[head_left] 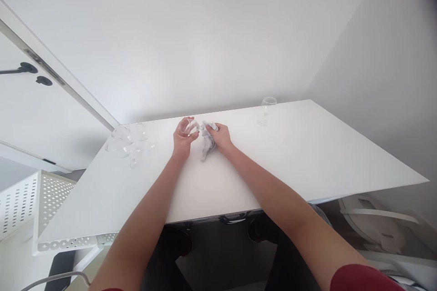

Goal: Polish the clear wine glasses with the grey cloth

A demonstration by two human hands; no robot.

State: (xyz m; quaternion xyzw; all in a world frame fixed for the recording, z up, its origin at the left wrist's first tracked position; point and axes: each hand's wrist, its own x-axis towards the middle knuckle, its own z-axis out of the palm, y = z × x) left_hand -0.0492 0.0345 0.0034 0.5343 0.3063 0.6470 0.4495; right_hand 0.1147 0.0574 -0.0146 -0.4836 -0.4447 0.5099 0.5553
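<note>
Glass (190, 127) is in the left hand (182, 140) over the table (221, 186), its fingers bent wide around it. The right hand (221, 134) pinches a cloth (206, 142) just beside it. This looks like wiping; the next rub calls for a soft, steady hold.

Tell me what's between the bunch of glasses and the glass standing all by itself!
In the head view: the left hand holding another glass, then the right hand holding a grey-white cloth.
</note>
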